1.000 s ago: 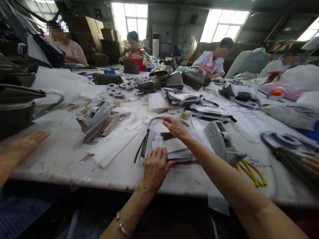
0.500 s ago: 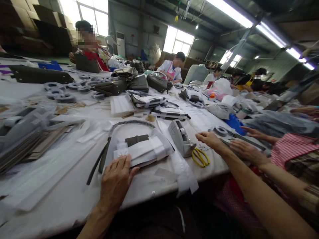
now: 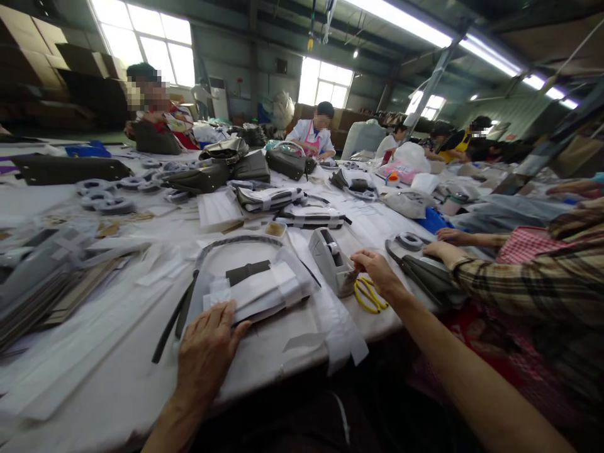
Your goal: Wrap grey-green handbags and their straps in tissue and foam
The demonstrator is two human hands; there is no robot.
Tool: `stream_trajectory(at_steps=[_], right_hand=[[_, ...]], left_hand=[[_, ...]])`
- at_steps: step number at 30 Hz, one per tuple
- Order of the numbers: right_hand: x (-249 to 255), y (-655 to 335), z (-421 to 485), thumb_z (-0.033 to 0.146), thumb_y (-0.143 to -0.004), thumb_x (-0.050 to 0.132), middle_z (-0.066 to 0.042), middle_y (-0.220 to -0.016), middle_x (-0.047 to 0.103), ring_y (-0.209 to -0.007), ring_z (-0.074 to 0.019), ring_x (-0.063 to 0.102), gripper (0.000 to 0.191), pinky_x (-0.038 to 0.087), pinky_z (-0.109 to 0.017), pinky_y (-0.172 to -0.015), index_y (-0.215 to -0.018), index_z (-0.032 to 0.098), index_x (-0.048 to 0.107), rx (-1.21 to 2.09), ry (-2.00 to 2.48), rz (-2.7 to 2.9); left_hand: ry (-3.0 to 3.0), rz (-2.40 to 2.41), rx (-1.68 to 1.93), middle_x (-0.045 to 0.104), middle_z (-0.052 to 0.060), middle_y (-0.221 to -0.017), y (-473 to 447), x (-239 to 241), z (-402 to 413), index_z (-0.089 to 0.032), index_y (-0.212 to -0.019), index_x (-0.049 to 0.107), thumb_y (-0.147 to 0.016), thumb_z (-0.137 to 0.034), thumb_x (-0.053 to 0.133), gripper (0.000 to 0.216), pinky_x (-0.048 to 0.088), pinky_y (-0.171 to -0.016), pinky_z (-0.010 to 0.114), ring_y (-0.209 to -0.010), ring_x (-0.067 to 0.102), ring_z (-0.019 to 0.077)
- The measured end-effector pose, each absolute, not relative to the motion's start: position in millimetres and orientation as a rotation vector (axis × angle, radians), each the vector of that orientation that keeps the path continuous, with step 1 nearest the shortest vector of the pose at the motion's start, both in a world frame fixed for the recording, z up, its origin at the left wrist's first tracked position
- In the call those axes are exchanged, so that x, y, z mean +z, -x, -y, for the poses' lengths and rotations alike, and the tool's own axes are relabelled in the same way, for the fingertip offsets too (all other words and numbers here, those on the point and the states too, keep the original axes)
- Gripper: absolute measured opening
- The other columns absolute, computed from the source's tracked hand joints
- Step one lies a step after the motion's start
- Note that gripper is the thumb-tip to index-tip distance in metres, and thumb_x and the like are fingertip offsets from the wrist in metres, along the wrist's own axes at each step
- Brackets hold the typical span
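My left hand (image 3: pixel 207 346) lies flat with outstretched fingers on the near left edge of a handbag (image 3: pixel 189 308), which is partly wrapped in white paper (image 3: pixel 264 289). The bag's wrapped handle (image 3: pixel 245 239) arches away at the back, and a dark strap (image 3: pixel 165 333) hangs out on the left. At the front end of a grey tape dispenser (image 3: pixel 325 261), my right hand (image 3: pixel 375 270) has its fingertips pinched together. Whatever they hold is too small to make out. Yellow-handled scissors (image 3: pixel 370 296) rest just below that hand.
Padded handbags (image 3: pixel 274 195) and grey tape rolls (image 3: pixel 108 204) cover the table's far side. Brown board strips (image 3: pixel 66 296) and white sheets (image 3: pixel 104 327) lie left. A co-worker in a plaid sleeve (image 3: pixel 509 277) handles a dark bag (image 3: pixel 429 274) at the right. A small dish (image 3: pixel 275 229) stands behind the dispenser.
My right hand has moved slightly left, closer to the dispenser's front end. My left hand stays on the bag. The view has shifted a little, and the co-worker's arms at the right have moved.
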State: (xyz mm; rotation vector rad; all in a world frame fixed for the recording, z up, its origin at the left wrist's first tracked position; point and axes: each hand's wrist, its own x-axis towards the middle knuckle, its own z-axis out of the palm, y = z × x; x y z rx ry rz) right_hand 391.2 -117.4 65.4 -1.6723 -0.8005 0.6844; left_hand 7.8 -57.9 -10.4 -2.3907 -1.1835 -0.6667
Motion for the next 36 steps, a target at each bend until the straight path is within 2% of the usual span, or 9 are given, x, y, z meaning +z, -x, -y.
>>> stream_trajectory(at_steps=[8,12,15,17,19,24,30,33,36], right_hand=[[28.5,-378.2,162.5,0.045,-0.055,0.068,0.004,-0.048,0.047,-0.047,-0.01,0.039,0.029,0.032,-0.024,-0.046,-0.052,0.02,0.054,0.624,1.846,0.649],[22.5,-388.0,176.9,0.051,-0.054,0.069,0.001,-0.048,0.052,-0.047,-0.0135,0.045,0.033,0.033,-0.025,-0.044,-0.055,0.019,0.064,0.574,2.053,0.771],[51.4,-379.5,159.4,0.055,-0.061,0.07,-0.002,-0.057,0.06,-0.056,-0.0183,0.055,0.035,0.041,-0.027,-0.048,-0.065,0.02,0.07,0.575,2.056,1.045],[79.2,-353.2,132.9,0.055,-0.066,0.071,-0.004,-0.069,0.066,-0.067,-0.0203,0.059,0.035,0.048,-0.028,-0.059,-0.07,0.021,0.071,0.707,1.966,1.33],[105.2,-312.9,99.6,0.052,-0.076,0.067,-0.004,-0.074,0.068,-0.073,-0.0205,0.06,0.032,0.048,-0.028,-0.066,-0.076,0.021,0.072,0.895,1.862,1.668],[134.8,-209.2,12.6,0.037,-0.08,0.063,-0.001,-0.073,0.069,-0.07,-0.017,0.06,0.019,0.044,-0.027,-0.069,-0.074,0.022,0.072,0.963,1.511,2.335],[115.0,-146.9,-65.1,0.03,-0.075,0.068,0.005,-0.063,0.065,-0.057,-0.0112,0.055,0.009,0.033,-0.023,-0.054,-0.074,0.022,0.074,1.029,1.339,2.883],[99.1,-127.4,-91.5,0.027,-0.068,0.076,0.005,-0.058,0.063,-0.055,-0.0118,0.053,0.006,0.033,-0.025,-0.057,-0.072,0.022,0.075,0.847,1.32,3.145],[87.8,-108.0,-106.3,0.024,-0.06,0.084,0.003,-0.054,0.061,-0.06,-0.0142,0.055,0.011,0.036,-0.028,-0.069,-0.065,0.02,0.075,0.605,1.245,3.339]], left_hand=[[2.414,1.208,-0.723,0.069,0.015,-0.113,-7.7,-12.6,57.4,-0.009,-0.122,0.063,-0.097,-0.044,0.049,0.045,0.045,-0.089,0.043,-0.102,0.063,0.0315],[2.459,1.316,-0.707,0.069,0.013,-0.115,-9.8,-8.4,66.1,-0.011,-0.122,0.063,-0.094,-0.046,0.057,0.045,0.044,-0.095,0.042,-0.106,0.062,0.0289],[2.51,1.404,-0.697,0.068,0.012,-0.119,-12.1,-4.8,68.5,-0.013,-0.125,0.061,-0.09,-0.049,0.06,0.05,0.044,-0.099,0.041,-0.112,0.061,0.0273],[2.527,1.448,-0.708,0.067,0.013,-0.12,-13.0,-3.7,68.6,-0.013,-0.126,0.059,-0.089,-0.051,0.06,0.054,0.044,-0.1,0.042,-0.114,0.06,0.027],[2.543,1.466,-0.733,0.066,0.013,-0.121,-13.2,-3.7,68.7,-0.013,-0.127,0.058,-0.09,-0.053,0.058,0.054,0.044,-0.101,0.043,-0.116,0.059,0.0269],[2.58,1.436,-0.823,0.066,0.015,-0.121,-12.5,-8.0,68.6,-0.011,-0.127,0.057,-0.093,-0.055,0.051,0.056,0.043,-0.103,0.045,-0.117,0.059,0.0287],[2.582,1.456,-0.902,0.066,0.015,-0.123,-12.7,-12.9,68.0,-0.009,-0.127,0.057,-0.095,-0.054,0.048,0.056,0.042,-0.104,0.045,-0.119,0.059,0.0292],[2.597,1.465,-0.901,0.065,0.015,-0.124,-12.4,-14.2,67.8,-0.01,-0.127,0.058,-0.096,-0.054,0.045,0.056,0.042,-0.104,0.045,-0.119,0.059,0.0294],[2.607,1.458,-0.91,0.066,0.016,-0.124,-12.0,-15.7,67.5,-0.009,-0.127,0.059,-0.097,-0.055,0.043,0.057,0.042,-0.104,0.045,-0.119,0.059,0.0297]])
